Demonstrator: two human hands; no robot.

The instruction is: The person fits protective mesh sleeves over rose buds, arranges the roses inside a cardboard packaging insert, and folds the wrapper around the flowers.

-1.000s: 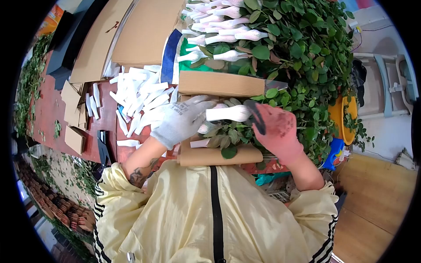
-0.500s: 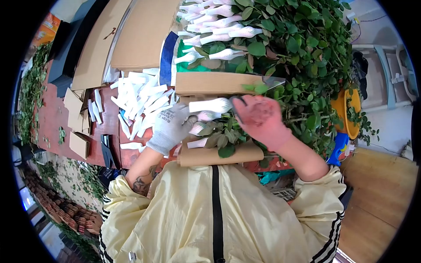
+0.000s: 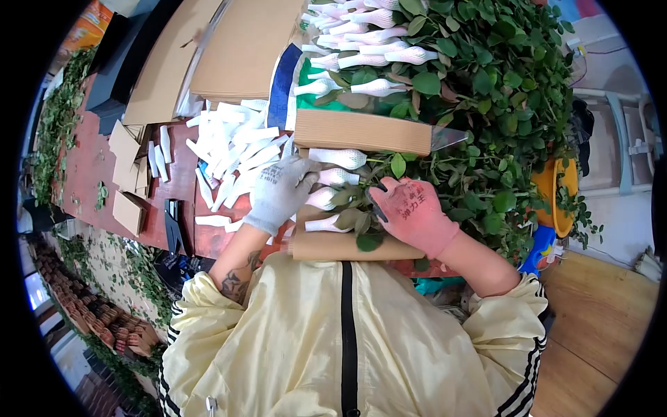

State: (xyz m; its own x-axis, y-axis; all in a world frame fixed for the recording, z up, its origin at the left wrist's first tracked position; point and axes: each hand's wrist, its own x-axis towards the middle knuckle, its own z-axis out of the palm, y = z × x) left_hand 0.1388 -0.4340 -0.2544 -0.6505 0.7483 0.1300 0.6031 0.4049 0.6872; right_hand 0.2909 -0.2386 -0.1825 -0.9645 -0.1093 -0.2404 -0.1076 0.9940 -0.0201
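Observation:
My left hand (image 3: 283, 192), in a grey glove, has its fingers bent at the left ends of the netted buds; whether it grips one is unclear. My right hand (image 3: 408, 212), in a pink glove, lies over the stems and leaves to the right of the buds, its fingertips curled together on something too hidden to make out. Between the hands, a top netted bud (image 3: 338, 158) lies beside a folded cardboard strip (image 3: 365, 132). Below it are a second netted bud (image 3: 338, 177), a third (image 3: 322, 199) and a lowest one (image 3: 328, 224), above the rolled cardboard edge (image 3: 354, 246).
White net sleeves (image 3: 233, 142) lie piled on the red table (image 3: 90, 167). A black stapler (image 3: 175, 226) is at the left. Many netted flowers (image 3: 379, 55) with leafy stems (image 3: 507, 83) lie behind. A yellow basin (image 3: 564, 194) stands at the right.
The netted bud that was near my right hand now lies at the top of the row by the cardboard strip. My right hand has moved down over the stems.

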